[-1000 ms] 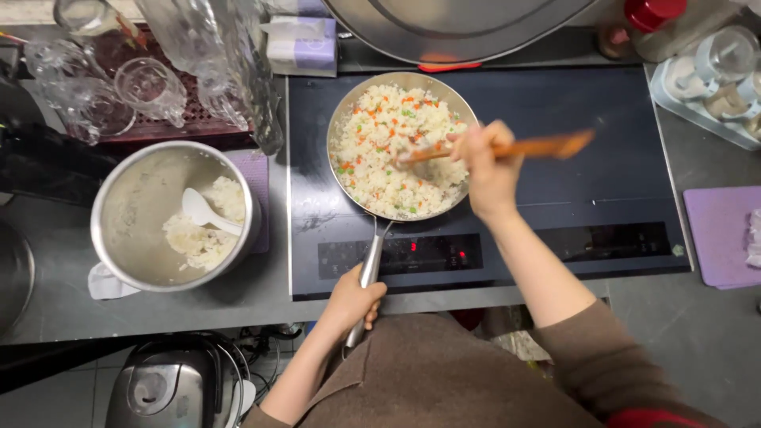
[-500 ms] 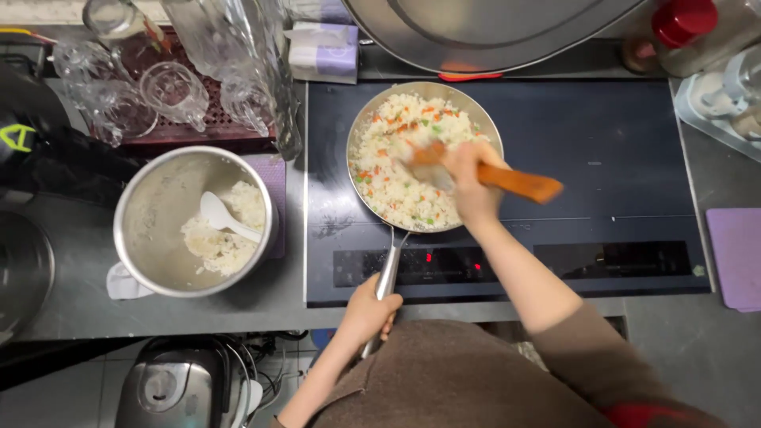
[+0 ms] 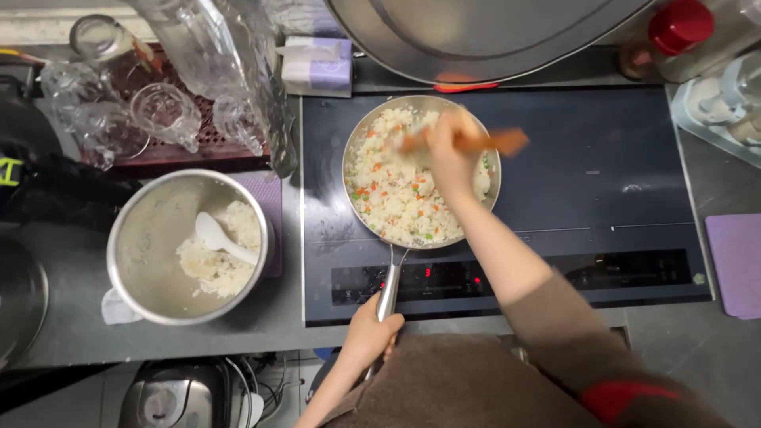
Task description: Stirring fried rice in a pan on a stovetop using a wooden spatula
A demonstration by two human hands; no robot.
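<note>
A steel frying pan full of fried rice with orange and green bits sits on the black induction hob. My left hand grips the pan's metal handle at the counter's front edge. My right hand is over the pan, closed on a wooden spatula that is blurred with motion, its blade end down in the rice.
Left of the hob stands a metal pot with leftover rice and a white rice paddle. Glass jugs and cups crowd a red rack behind it. A big steel lid hangs over the back; a red-capped bottle is at far right.
My right hand has swung the spatula across the rice, from the pan's right side toward its middle. The left hand has kept its hold on the handle.
</note>
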